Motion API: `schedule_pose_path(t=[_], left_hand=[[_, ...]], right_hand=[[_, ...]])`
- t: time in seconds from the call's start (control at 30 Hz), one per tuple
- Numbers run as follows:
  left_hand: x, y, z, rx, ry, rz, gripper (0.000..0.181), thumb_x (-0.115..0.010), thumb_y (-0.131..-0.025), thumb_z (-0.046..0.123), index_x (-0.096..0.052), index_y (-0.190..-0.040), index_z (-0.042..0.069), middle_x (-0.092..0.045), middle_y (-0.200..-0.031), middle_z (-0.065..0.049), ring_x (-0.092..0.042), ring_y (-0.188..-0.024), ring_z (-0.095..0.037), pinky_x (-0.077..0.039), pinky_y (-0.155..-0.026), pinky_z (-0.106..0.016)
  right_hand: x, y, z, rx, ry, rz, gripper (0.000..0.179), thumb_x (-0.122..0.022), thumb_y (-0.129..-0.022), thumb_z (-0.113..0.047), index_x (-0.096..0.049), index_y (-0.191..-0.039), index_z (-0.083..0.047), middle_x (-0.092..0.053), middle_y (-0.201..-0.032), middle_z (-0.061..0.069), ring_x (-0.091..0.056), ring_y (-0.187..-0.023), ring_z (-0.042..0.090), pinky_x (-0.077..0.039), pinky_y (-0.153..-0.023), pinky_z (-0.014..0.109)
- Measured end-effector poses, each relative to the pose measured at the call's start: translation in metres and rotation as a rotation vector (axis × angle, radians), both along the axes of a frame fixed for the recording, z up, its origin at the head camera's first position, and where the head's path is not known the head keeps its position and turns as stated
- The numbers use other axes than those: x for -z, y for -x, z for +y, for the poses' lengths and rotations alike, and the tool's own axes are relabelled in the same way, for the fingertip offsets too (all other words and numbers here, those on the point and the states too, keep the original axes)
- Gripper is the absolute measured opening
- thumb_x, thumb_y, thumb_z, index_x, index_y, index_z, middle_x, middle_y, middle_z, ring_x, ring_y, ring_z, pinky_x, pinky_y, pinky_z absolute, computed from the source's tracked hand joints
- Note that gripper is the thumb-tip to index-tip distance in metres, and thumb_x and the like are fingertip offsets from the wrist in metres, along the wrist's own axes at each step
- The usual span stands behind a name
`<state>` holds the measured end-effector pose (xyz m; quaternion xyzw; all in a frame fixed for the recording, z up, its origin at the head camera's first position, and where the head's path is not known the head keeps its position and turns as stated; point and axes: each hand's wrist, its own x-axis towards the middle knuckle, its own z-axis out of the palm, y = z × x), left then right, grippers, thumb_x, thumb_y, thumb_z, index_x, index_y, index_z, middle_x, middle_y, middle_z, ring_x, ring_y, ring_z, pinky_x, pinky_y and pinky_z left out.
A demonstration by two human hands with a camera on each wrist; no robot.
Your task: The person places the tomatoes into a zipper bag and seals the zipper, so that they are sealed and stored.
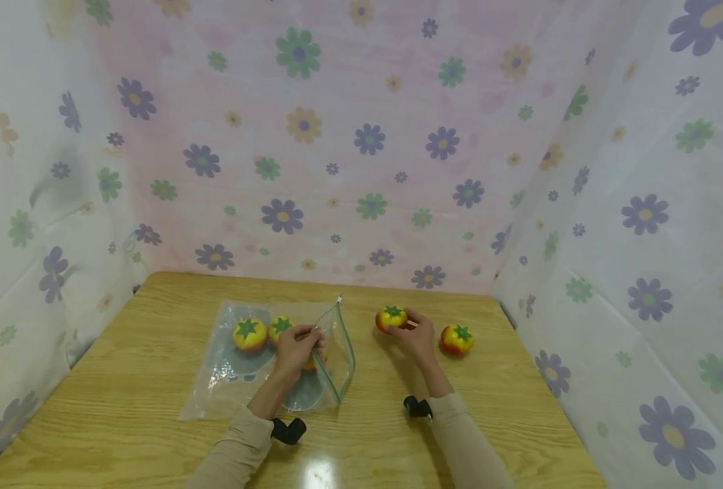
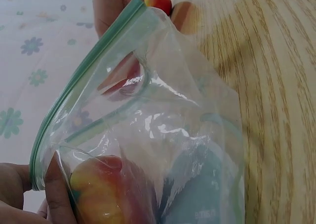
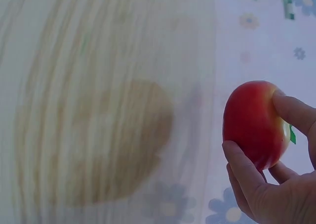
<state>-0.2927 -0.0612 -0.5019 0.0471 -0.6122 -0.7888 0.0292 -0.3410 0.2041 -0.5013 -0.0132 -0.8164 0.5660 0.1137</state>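
Note:
A clear zip bag [image 1: 214, 380] with a green zip edge lies on the table, its mouth raised and gaping to the right. My left hand [image 1: 297, 350] pinches the bag's zip edge; the left wrist view shows its fingers at the rim. Several toy tomatoes, yellow and red with green leaves, are inside, such as a tomato [image 1: 249, 335] at the left and another [image 2: 101, 189] near the left fingers. Right of the bag, my right hand [image 1: 417, 334] holds a toy tomato [image 3: 254, 122] between thumb and fingers, above the table.
One more toy tomato [image 1: 457, 339] sits on the wooden table [image 1: 392, 435] to the right of my right hand. Flower-patterned sheets [image 1: 337, 170] hang behind the table and along both sides. A black wrist mount [image 1: 418, 407] is on the right wrist.

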Motion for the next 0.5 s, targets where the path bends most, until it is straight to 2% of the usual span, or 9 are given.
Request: schedule_pose_path(t=[0.23,0.37,0.5], left_hand=[[-0.001,0.002,0.0,0.006,0.002,0.003,0.026,-0.064,-0.099,0.003,-0.062,-0.116,-0.017,-0.071,-0.077,-0.004,-0.066,-0.063,-0.006,-0.057,-0.059,-0.018],[-0.001,0.002,0.001,-0.006,0.013,0.002,0.023,-0.064,-0.099,0.003,-0.063,-0.113,-0.016,-0.071,-0.076,-0.004,-0.066,-0.062,-0.007,-0.057,-0.058,-0.018],[-0.002,0.002,0.001,-0.007,0.026,-0.003,0.023,-0.064,-0.099,0.003,-0.063,-0.113,-0.015,-0.071,-0.075,-0.004,-0.065,-0.062,-0.007,-0.057,-0.058,-0.018]], right_hand=[[-0.019,-0.011,-0.014,-0.085,0.068,0.027,0.065,-0.085,-0.084,-0.012,-0.057,-0.14,0.003,-0.059,-0.137,0.025,-0.062,-0.119,0.042,-0.06,-0.092,0.041],[-0.025,-0.016,-0.022,-0.187,0.13,0.05,0.061,-0.084,-0.084,-0.006,-0.059,-0.139,0.001,-0.057,-0.14,0.022,-0.06,-0.122,0.041,-0.06,-0.091,0.034],[-0.023,-0.019,-0.026,-0.3,0.18,0.046,0.06,-0.082,-0.084,0.0,-0.059,-0.14,-0.003,-0.055,-0.145,0.018,-0.058,-0.127,0.039,-0.059,-0.091,0.029]])
